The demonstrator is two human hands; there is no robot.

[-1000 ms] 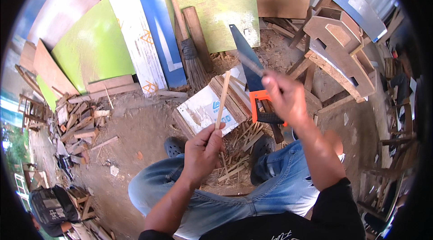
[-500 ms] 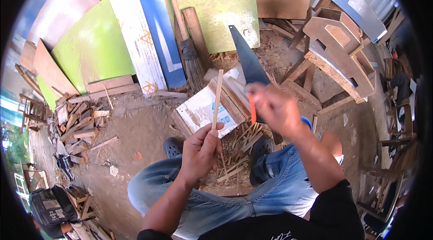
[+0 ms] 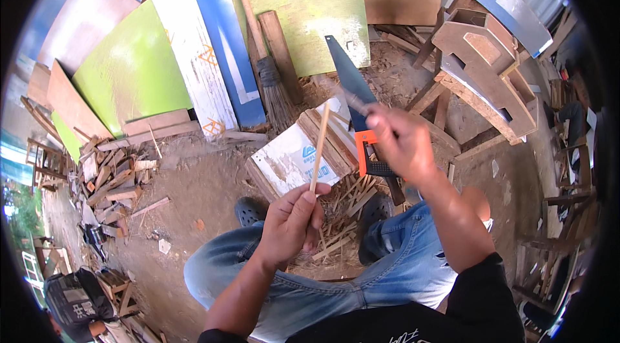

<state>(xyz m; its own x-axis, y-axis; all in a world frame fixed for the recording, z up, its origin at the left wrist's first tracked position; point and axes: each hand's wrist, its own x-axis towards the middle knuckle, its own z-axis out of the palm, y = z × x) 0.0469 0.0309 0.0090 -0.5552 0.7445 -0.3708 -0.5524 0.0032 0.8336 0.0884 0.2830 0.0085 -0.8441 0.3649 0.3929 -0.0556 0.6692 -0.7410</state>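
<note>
My left hand [image 3: 292, 221] is closed around a slender pale wooden strip [image 3: 321, 146], which points up and away above my knees. Over the handsaw's handle, my right hand [image 3: 403, 149] is closed on a slim, motion-blurred object [image 3: 352, 99] jutting to the upper left; its kind cannot be made out. The handsaw [image 3: 352, 78], with a dark blade and an orange and black handle, lies behind that hand, its tip pointing away. Between my feet and the saw sits a wooden block [image 3: 284, 159] with a worn white top and blue print.
Wood offcuts [image 3: 349, 214] litter the ground between my shoes. A scrap pile [image 3: 116, 181] lies at left. A broom [image 3: 274, 88] leans among painted boards [image 3: 303, 14] at the back. A wooden frame piece [image 3: 484, 78] stands at right; a person [image 3: 74, 298] is at lower left.
My right hand has shifted slightly to the right, uncovering more of the saw's handle and showing the blurred slim object. The strip in my left hand has tilted a little to the right.
</note>
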